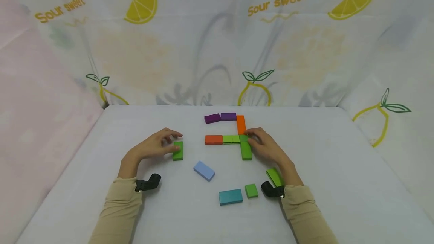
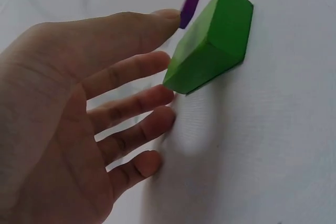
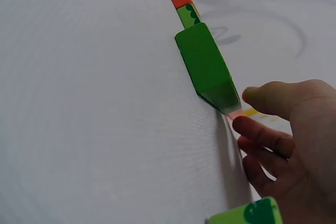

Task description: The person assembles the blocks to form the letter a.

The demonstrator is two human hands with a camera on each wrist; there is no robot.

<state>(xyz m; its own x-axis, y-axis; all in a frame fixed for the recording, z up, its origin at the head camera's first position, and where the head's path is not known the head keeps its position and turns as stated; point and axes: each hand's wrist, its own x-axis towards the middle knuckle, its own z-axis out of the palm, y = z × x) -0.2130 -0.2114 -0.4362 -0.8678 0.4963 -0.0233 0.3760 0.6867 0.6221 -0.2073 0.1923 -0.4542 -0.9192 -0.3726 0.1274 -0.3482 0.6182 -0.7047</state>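
Note:
My left hand [image 1: 157, 144], its fingers loosely bent, hovers at a green block [image 1: 178, 153] on the left of the white table. In the left wrist view the thumb and fingers spread beside that green block [image 2: 231, 24], around nothing. On the right, my right hand [image 1: 266, 146] is at the right side of another green block [image 1: 246, 151]. Thumb and forefinger lie apart near the end of this green block [image 3: 205, 59] in the right wrist view. It joins a row with a light green block [image 1: 231, 139] and a red-orange block [image 1: 214, 139]; an orange block [image 1: 241, 124] extends behind.
Behind the row lie a violet block [image 1: 228, 116] and a dark purple block [image 1: 212, 118]. Nearer are a light blue block [image 1: 204, 171], a teal block [image 1: 230, 197] and a small green block [image 1: 251, 191]. A lime green block [image 1: 274, 176] lies beside the right forearm.

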